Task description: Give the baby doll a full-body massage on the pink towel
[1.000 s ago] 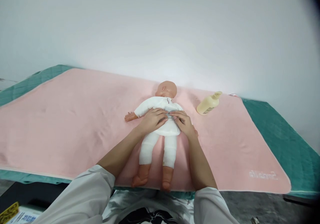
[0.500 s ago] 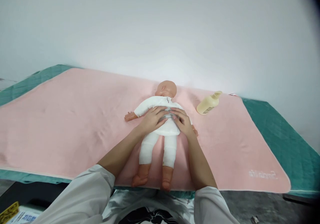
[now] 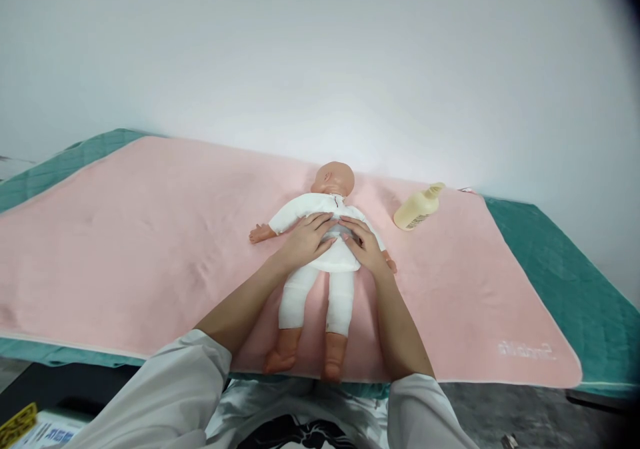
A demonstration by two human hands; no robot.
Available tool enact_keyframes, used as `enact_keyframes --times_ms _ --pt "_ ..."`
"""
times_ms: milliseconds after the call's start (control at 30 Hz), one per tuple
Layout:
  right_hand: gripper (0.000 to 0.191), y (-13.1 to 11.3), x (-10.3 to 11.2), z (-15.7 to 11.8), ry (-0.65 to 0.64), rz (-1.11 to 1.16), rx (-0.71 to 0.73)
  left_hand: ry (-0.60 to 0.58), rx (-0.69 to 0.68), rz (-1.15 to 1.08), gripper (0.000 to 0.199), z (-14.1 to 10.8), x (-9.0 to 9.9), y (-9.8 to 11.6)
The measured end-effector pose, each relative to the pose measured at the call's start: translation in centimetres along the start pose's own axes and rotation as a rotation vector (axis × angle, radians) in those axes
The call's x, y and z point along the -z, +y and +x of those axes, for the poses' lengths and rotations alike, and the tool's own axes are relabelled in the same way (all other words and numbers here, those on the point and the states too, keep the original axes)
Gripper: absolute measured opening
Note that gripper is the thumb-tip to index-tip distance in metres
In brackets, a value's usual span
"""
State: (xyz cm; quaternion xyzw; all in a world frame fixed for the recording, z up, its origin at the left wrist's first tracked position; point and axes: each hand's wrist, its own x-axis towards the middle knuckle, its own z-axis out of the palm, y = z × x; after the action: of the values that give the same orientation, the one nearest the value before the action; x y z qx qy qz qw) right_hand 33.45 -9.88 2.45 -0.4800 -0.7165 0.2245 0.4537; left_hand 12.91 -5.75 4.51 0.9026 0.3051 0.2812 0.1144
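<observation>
A baby doll [image 3: 340, 260] with a white cloth body lies face down, its bald head at the far side and its feet near the front edge. Flat on the left side of its back rests my left hand [image 3: 306, 240], fingers stretched inward. My right hand [image 3: 366, 243] lies on the right side of the back, with its fingers also extended and the fingertips close to those of the left. Between the hands a greyish patch shows on the doll's back. Neither hand grips anything.
A pale yellow pump bottle [image 3: 417, 209] lies tilted to the right of the doll. Beneath both is a pink mat [image 3: 150, 249] over a green quilted cover [image 3: 565, 269]. A white wall [image 3: 320, 62] rises behind. A box with a yellow label [image 3: 19, 423] sits at lower left.
My hands stay on the doll's back, with only a very slight shift of the right thumb and fingers. The doll and bottle hold their places.
</observation>
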Motion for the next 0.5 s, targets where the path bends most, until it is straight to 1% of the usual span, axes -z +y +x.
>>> enact_keyframes --times_ms 200,367,500 --pt "0.034 0.1 -0.1 -0.1 -0.007 0.007 0.012 -0.005 -0.008 0.020 0.044 -0.1 -0.1 -0.1" --pt "0.035 0.4 -0.1 0.3 0.053 0.003 0.036 0.022 -0.068 0.021 0.045 0.0 0.1 0.4" --pt "0.039 0.9 -0.1 1.1 0.072 0.004 0.054 0.034 -0.037 0.045 0.045 0.5 0.1 0.3"
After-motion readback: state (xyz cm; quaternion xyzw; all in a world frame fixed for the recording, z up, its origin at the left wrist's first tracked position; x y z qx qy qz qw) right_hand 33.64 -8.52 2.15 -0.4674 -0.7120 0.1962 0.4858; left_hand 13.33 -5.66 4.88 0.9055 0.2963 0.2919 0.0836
